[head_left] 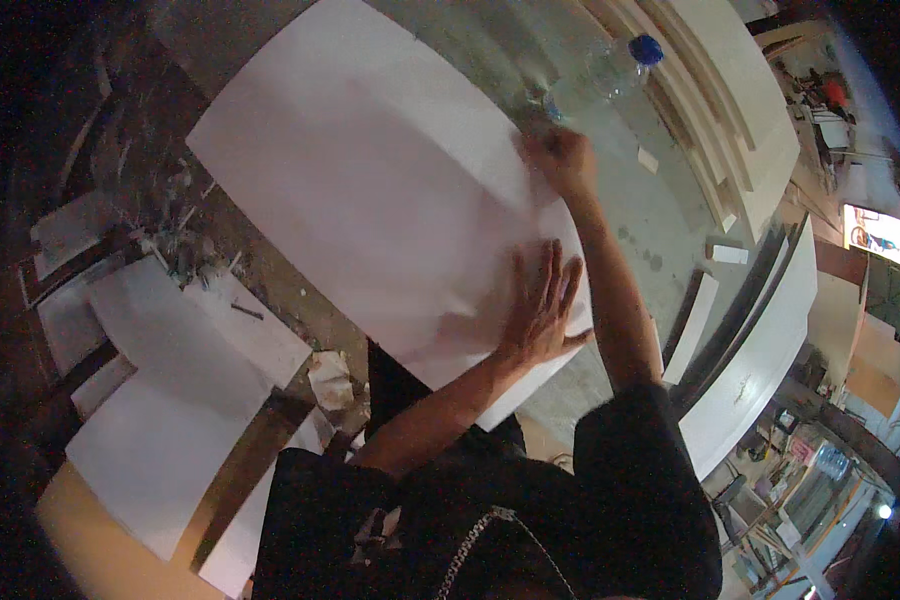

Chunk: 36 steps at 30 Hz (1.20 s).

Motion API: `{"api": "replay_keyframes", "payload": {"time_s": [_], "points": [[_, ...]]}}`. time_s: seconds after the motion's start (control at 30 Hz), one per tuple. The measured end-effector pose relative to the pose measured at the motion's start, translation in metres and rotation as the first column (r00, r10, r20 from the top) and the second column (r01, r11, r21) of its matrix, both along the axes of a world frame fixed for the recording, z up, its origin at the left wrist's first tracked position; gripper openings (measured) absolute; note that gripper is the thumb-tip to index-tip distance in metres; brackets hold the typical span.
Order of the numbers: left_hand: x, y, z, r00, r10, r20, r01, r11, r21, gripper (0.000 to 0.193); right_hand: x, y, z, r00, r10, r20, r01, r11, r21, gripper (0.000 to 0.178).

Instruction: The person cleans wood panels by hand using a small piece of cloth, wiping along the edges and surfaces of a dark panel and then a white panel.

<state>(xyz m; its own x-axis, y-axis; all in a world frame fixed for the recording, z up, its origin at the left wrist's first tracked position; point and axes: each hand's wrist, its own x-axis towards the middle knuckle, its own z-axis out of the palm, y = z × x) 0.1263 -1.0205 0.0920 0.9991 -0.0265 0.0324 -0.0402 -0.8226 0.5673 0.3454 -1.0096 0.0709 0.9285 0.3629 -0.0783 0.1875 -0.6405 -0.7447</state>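
A large white board (360, 180) lies at a slant in front of me, across a grey-green work surface. My left hand (542, 315) is open, its fingers spread over the near right part of the board. Farther off, my right hand (562, 162) is closed at the board's right edge. It is smeared by motion, and what its fingers hold, if anything, cannot be made out. Just beyond that hand a clear plastic bottle (605, 78) with a blue cap (646, 50) lies on its side.
Long pale boards (705, 90) are stacked at the far right, and a white panel (755, 370) stands nearer on that side. A small offcut (648, 159) rests on the work surface (625, 225). White panels (175, 410) and scraps lie on the floor to my left.
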Motion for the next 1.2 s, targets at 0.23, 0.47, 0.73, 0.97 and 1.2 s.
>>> {"api": "replay_keyframes", "payload": {"time_s": [0.23, 0.47, 0.73, 0.97, 1.2], "points": [[0.005, 0.043, -0.004, 0.869, -0.487, 0.083, 0.494, 0.861, -0.124, 0.096, -0.026, -0.054, 0.019, 0.99, -0.137, 0.027, 0.139, 0.959, -0.246, 0.026], [0.073, 0.098, -0.035, 0.439, -0.847, 0.301, 0.885, 0.464, 0.017, 0.101, -0.009, -0.025, 0.001, 0.972, -0.21, -0.106, 0.186, 0.962, -0.197, 0.028], [0.064, 0.103, -0.035, 0.522, -0.836, 0.169, 0.834, 0.459, -0.306, 0.094, 0.028, 0.121, 0.02, 0.992, -0.125, 0.023, 0.127, 0.967, -0.22, 0.025], [0.067, 0.108, -0.031, 0.529, -0.816, 0.233, 0.827, 0.434, -0.356, 0.092, 0.021, 0.107, 0.017, 0.987, -0.151, -0.057, 0.135, 0.965, -0.226, 0.029], [0.069, 0.108, -0.033, 0.574, -0.741, 0.348, 0.819, 0.516, -0.252, 0.088, 0.012, 0.105, 0.024, 0.992, -0.113, -0.063, 0.112, 0.993, -0.023, 0.039]]}}
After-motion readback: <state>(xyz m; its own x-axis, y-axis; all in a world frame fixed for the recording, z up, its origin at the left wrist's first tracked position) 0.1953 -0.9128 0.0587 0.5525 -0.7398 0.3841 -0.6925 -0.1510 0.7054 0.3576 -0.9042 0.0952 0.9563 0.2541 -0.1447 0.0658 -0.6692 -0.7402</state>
